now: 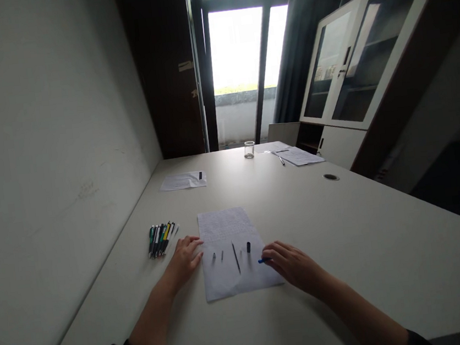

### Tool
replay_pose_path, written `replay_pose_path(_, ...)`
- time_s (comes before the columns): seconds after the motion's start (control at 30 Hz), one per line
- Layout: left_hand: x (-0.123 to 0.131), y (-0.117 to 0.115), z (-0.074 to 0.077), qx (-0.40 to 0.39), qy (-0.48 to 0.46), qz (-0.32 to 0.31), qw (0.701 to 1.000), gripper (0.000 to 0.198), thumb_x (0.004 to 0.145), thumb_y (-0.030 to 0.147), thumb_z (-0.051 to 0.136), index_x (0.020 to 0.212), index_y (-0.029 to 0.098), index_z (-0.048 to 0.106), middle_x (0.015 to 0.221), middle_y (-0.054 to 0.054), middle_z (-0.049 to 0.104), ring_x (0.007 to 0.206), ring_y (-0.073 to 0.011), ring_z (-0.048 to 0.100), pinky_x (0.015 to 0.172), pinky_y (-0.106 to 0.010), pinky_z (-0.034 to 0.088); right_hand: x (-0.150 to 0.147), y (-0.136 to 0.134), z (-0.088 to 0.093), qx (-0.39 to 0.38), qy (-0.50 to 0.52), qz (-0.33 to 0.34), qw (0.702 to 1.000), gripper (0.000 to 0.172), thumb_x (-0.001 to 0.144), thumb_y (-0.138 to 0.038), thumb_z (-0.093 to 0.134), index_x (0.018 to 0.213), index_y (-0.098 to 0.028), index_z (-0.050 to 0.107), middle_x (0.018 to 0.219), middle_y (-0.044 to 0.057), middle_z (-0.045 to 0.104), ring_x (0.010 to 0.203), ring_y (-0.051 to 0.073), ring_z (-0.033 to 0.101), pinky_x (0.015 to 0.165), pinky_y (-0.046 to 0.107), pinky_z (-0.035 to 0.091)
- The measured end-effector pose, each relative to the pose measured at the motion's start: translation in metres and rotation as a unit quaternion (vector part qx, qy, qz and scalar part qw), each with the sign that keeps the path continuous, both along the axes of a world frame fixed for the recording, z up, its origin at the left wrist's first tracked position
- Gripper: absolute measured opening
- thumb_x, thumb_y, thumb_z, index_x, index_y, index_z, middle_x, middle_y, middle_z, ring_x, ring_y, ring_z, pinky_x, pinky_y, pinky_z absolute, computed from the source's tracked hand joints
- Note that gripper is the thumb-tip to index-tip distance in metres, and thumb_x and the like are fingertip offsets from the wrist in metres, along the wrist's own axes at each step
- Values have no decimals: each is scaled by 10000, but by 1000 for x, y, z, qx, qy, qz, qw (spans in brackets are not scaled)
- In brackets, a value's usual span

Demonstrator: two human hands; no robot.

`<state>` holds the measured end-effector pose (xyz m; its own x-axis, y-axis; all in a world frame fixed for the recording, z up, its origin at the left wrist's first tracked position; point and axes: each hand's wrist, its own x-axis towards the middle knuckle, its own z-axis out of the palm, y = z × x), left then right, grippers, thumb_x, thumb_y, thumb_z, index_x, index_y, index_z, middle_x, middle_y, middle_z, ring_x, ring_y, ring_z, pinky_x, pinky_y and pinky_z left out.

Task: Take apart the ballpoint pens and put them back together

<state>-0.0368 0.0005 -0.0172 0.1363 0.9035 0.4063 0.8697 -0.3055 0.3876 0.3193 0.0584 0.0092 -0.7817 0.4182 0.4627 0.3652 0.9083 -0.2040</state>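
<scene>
A handwritten sheet of paper (pixel 230 286) lies on the white table. On its lower half rest a thin dark refill (pixel 236 257), a short black piece (pixel 249 247) and several tiny pen parts, among them a small bluish piece (pixel 213 257). My left hand (pixel 185 259) lies at the sheet's left edge, fingers apart, holding nothing. At the right edge, my right hand (pixel 290 261) has its fingers closed on a blue pen part (pixel 264 260); much of that part is hidden by the fingers.
Several pens (pixel 162 240) lie bunched left of my left hand. Farther back are another paper (pixel 183 181), a glass cup (pixel 249 149), stacked papers (pixel 298 156) with a pen (pixel 282 161), and a round table hole (pixel 331 177). A wall borders the table's left side.
</scene>
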Motion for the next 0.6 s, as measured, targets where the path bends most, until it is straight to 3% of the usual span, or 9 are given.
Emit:
replay_pose_path(0.1,5,-2,10,25,-9,10,1000,234,897,208,560,1111,240,647,1175,-70,599,1096,-259,518,961,-453,438,-4,-4,8,-50,102,-1,994,131,949,-208,527,1059,-221,596,943,70,664,806,183,622,720,324,539)
replay_pose_path(0.2,13,-5,24,55,-34,5,998,177,937,238,523,1041,242,667,1113,-61,622,1075,-241,526,944,-429,438,-11,-10,16,-137,216,-34,966,83,917,-239,584,992,-215,611,870,54,654,670,153,603,631,302,531)
replay_pose_path(0.33,28,-11,38,69,-83,-45,993,189,965,274,500,1000,231,680,1033,-59,657,1015,-217,546,909,-393,458,-26,-16,22,-335,347,-34,876,111,903,-299,612,939,-195,606,834,48,677,668,161,642,623,311,555)
replay_pose_path(0.43,39,-16,42,56,-120,-84,988,184,956,307,529,1015,229,684,997,-61,665,982,-208,559,873,-368,478,-41,-20,25,-424,377,4,824,150,901,-331,621,934,-185,610,843,54,690,718,174,661,671,334,565)
replay_pose_path(0.6,53,-23,43,-22,-174,-160,971,277,920,366,589,1148,225,657,969,-69,653,841,-173,590,745,-293,508,-69,-28,22,-475,367,47,798,195,879,-368,653,943,-193,594,856,50,708,785,189,691,743,355,572)
